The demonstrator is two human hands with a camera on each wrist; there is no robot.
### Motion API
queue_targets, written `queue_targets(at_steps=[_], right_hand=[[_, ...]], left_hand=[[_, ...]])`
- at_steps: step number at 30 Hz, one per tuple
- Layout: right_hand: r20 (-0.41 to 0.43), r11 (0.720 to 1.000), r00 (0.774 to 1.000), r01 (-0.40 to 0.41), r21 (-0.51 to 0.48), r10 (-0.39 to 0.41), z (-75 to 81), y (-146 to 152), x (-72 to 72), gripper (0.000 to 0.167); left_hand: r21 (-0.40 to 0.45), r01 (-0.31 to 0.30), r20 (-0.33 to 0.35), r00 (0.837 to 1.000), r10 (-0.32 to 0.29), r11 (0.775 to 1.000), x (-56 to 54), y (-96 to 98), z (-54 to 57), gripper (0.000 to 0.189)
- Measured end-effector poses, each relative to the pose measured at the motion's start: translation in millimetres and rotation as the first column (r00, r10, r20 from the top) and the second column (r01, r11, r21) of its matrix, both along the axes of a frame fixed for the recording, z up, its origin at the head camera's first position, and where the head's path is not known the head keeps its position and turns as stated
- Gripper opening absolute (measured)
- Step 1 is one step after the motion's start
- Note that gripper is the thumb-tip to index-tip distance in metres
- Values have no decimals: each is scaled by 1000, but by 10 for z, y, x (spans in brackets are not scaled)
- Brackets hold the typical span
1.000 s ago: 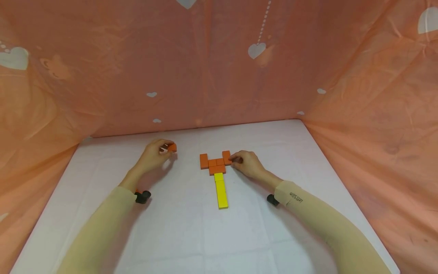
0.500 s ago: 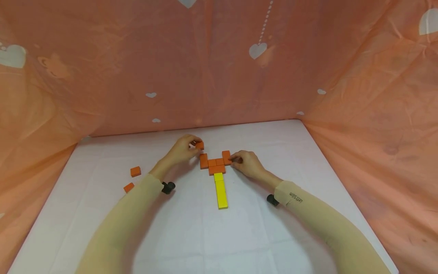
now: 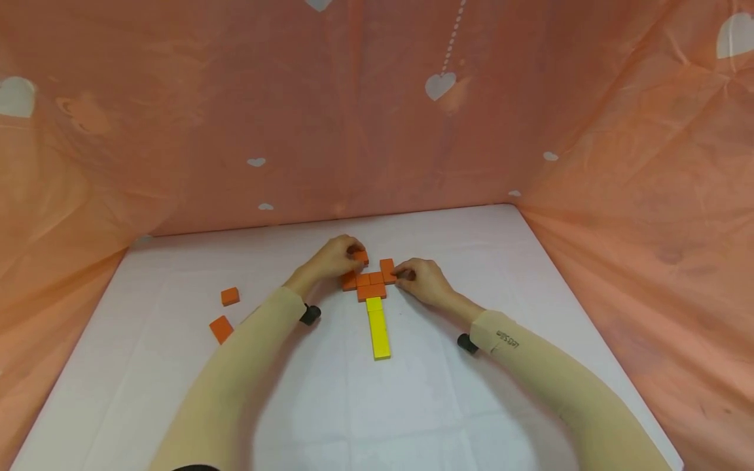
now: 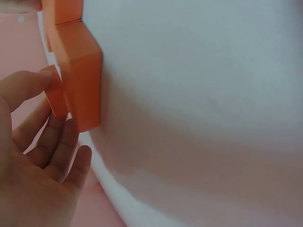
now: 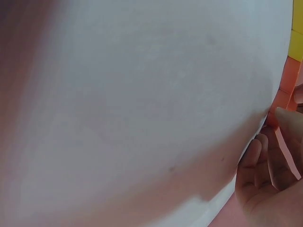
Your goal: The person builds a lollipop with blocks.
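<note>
In the head view, my left hand [image 3: 336, 257] pinches a small orange block [image 3: 362, 258] between thumb and fingers, at the top of the left upright orange block [image 3: 349, 282]. The left wrist view shows that small block [image 4: 57, 97] close beside the larger one [image 4: 85, 92]. My right hand [image 3: 427, 281] has its thumb and index finger at the right side of the right upright block [image 3: 387, 269], steadying it. Between the uprights lie two small orange blocks [image 3: 369, 279] above a wider one [image 3: 372, 292]. Below them run a short yellow block [image 3: 374, 304] and a long yellow block [image 3: 379, 335].
Two loose orange blocks [image 3: 230, 296] lie on the white table [image 3: 424, 392], left of the figure and beside my left forearm [image 3: 235, 366]. Pink cloth [image 3: 377, 131] with white hearts hangs behind and at both sides. Each wrist wears a black camera [image 3: 310, 314].
My left hand has moved right with the small orange block, from left of the figure to the top of the left upright. Two loose blocks came into sight. The right hand has stayed put.
</note>
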State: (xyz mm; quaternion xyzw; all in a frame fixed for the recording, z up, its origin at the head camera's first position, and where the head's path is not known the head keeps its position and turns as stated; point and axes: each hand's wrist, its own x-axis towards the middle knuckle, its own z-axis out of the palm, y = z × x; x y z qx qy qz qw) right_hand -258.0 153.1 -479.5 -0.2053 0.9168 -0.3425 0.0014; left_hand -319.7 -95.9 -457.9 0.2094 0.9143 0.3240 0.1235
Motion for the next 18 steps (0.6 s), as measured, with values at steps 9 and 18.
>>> queue_targets(at_steps=[9, 18], right_hand=[[5, 1000, 1000, 10, 3, -10, -4, 2, 2, 24], [20, 1000, 1000, 15, 6, -15, -21, 7, -6, 25]], left_hand=[[-41, 42, -30, 999, -43, 998, -59, 24, -71, 37], [-66, 32, -61, 997, -36, 997, -35, 56, -73, 28]])
